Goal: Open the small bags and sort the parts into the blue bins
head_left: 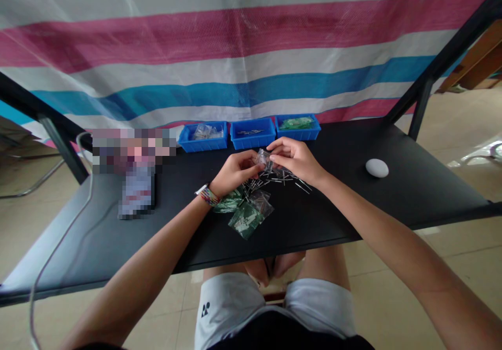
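Observation:
Both my hands meet above the middle of the black table (392, 198). My left hand (234, 173) and my right hand (295, 159) each pinch one side of a small clear plastic bag (262, 157) held between them. Under the hands lies a scatter of thin metal pins (280, 178). Nearer to me lie small clear bags with green parts (245, 216) inside. A woven band (208, 195) circles my left wrist.
Three blue trays stand at the table's back edge: the left tray (203, 136) with clear bags, the middle tray (252, 133) with pins, the right tray (297, 126) with green parts. A white oval object (377, 168) lies at right. A blurred-out item (135, 169) and a white cable (58, 243) are at left.

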Tool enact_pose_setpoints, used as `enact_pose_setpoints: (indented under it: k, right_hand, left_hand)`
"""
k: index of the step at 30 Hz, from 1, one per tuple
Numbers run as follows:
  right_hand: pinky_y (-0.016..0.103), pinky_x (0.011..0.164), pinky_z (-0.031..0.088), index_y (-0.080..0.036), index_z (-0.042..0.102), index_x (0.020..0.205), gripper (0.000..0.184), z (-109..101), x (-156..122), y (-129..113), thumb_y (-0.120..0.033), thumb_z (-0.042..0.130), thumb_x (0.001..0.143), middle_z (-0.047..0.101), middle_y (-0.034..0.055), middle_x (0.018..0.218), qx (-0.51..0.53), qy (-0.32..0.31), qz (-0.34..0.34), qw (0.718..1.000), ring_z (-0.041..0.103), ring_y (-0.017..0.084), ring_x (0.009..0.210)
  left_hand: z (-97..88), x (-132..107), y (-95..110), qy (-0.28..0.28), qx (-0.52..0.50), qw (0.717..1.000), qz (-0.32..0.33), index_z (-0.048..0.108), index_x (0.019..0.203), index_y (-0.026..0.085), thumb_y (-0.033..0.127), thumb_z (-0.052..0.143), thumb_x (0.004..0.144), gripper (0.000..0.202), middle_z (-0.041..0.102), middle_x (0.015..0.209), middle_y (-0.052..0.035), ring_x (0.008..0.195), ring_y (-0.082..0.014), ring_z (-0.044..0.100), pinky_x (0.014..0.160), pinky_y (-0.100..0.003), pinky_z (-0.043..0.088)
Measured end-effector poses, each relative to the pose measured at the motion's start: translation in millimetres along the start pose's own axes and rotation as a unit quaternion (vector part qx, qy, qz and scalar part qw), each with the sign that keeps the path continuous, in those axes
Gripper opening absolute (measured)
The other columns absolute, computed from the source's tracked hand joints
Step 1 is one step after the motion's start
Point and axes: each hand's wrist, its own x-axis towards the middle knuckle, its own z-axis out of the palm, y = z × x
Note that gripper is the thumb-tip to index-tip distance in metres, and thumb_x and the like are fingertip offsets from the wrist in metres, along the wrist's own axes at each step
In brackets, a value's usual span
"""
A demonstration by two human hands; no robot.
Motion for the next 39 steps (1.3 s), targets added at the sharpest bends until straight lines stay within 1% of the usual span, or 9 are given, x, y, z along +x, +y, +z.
enact_pose_setpoints:
  k: [6, 14, 17, 20, 24, 26, 32, 34, 39]
  right_hand:
    - [0.031, 0.066, 0.060, -0.020, 0.068, 0.105, 0.037, 2, -1, 1, -0.041, 0.086, 0.080, 0.072, 0.0020, 0.090, 0.020, 0.003, 0.026, 0.999, 0.070, 0.017, 0.073]
    - [0.028, 0.057, 0.052, -0.020, 0.070, 0.094, 0.036, 7, -2, 2, -0.050, 0.084, 0.082, 0.069, 0.0001, 0.081, -0.007, 0.006, 0.015, 1.000, 0.060, 0.013, 0.062]
    - [0.027, 0.051, 0.047, -0.019, 0.071, 0.093, 0.037, 7, -4, 1, -0.052, 0.084, 0.083, 0.067, -0.0010, 0.074, -0.022, 0.024, 0.000, 0.999, 0.057, 0.012, 0.056]
    - [0.027, 0.049, 0.048, -0.018, 0.073, 0.096, 0.036, 7, -7, -2, -0.052, 0.081, 0.088, 0.069, -0.0009, 0.070, -0.018, 0.031, -0.008, 0.999, 0.060, 0.012, 0.051]
    - [0.029, 0.052, 0.056, -0.018, 0.076, 0.103, 0.036, 9, -10, -5, -0.052, 0.079, 0.091, 0.081, 0.0062, 0.087, -0.008, 0.045, -0.019, 0.999, 0.068, 0.014, 0.052]
    - [0.031, 0.054, 0.059, -0.019, 0.078, 0.107, 0.036, 11, -11, -5, -0.052, 0.077, 0.092, 0.083, 0.0084, 0.097, -0.020, 0.060, -0.027, 0.998, 0.071, 0.015, 0.056]
    - [0.034, 0.062, 0.061, -0.022, 0.080, 0.122, 0.033, 13, -15, -9, -0.038, 0.071, 0.095, 0.082, 0.0106, 0.121, -0.092, 0.074, -0.051, 0.992, 0.080, 0.022, 0.075]
    - [0.035, 0.065, 0.062, -0.023, 0.079, 0.129, 0.036, 13, -17, -11, -0.034, 0.067, 0.097, 0.082, 0.0101, 0.122, -0.109, 0.065, -0.050, 0.991, 0.081, 0.024, 0.079]
    - [0.037, 0.072, 0.063, -0.023, 0.076, 0.137, 0.043, 13, -20, -14, -0.027, 0.064, 0.097, 0.083, 0.0089, 0.116, -0.127, 0.044, -0.064, 0.989, 0.081, 0.024, 0.081]
  left_hand:
    - [-4.8, 1, 0, 0.011, -0.014, 1.000, 0.000, 0.071, 0.089, 0.017, 0.052, 0.088, 0.084, 0.039, 0.072, 0.076, -0.0023, 0.063, -0.0149, 0.071, 0.062, -0.025, 0.058]
    - [-2.3, 0, 4, -0.002, -0.023, 1.000, 0.003, 0.072, 0.087, 0.017, 0.056, 0.089, 0.083, 0.042, 0.073, 0.074, -0.0031, 0.064, -0.0157, 0.072, 0.063, -0.026, 0.058]
    - [-3.7, 0, 4, 0.014, -0.010, 1.000, -0.002, 0.072, 0.085, 0.018, 0.058, 0.086, 0.085, 0.043, 0.073, 0.075, -0.0030, 0.063, -0.0150, 0.070, 0.060, -0.026, 0.056]
    - [-6.1, 1, 2, 0.037, 0.005, 0.999, -0.006, 0.070, 0.077, 0.018, 0.062, 0.081, 0.089, 0.047, 0.070, 0.069, -0.0024, 0.059, -0.0142, 0.066, 0.057, -0.025, 0.053]
    - [-6.6, 2, 0, 0.047, 0.038, 0.998, -0.012, 0.068, 0.065, 0.018, 0.066, 0.072, 0.094, 0.056, 0.066, 0.058, -0.0033, 0.055, -0.0141, 0.062, 0.055, -0.025, 0.048]
    - [-6.1, 2, 0, 0.042, 0.028, 0.998, -0.025, 0.071, 0.064, 0.018, 0.067, 0.070, 0.095, 0.058, 0.067, 0.058, -0.0050, 0.053, -0.0144, 0.063, 0.055, -0.026, 0.049]
    - [-8.3, 2, 0, 0.019, -0.130, 0.990, -0.046, 0.080, 0.089, 0.015, 0.062, 0.069, 0.093, 0.049, 0.081, 0.084, -0.0124, 0.067, -0.0199, 0.075, 0.064, -0.031, 0.060]
    - [-9.1, 2, 0, 0.018, -0.151, 0.987, -0.047, 0.078, 0.093, 0.015, 0.060, 0.071, 0.092, 0.045, 0.082, 0.090, -0.0122, 0.068, -0.0199, 0.076, 0.064, -0.030, 0.060]
    - [-7.3, 2, 1, 0.037, -0.122, 0.991, -0.041, 0.073, 0.094, 0.016, 0.048, 0.086, 0.085, 0.036, 0.080, 0.091, -0.0074, 0.068, -0.0168, 0.076, 0.065, -0.027, 0.060]
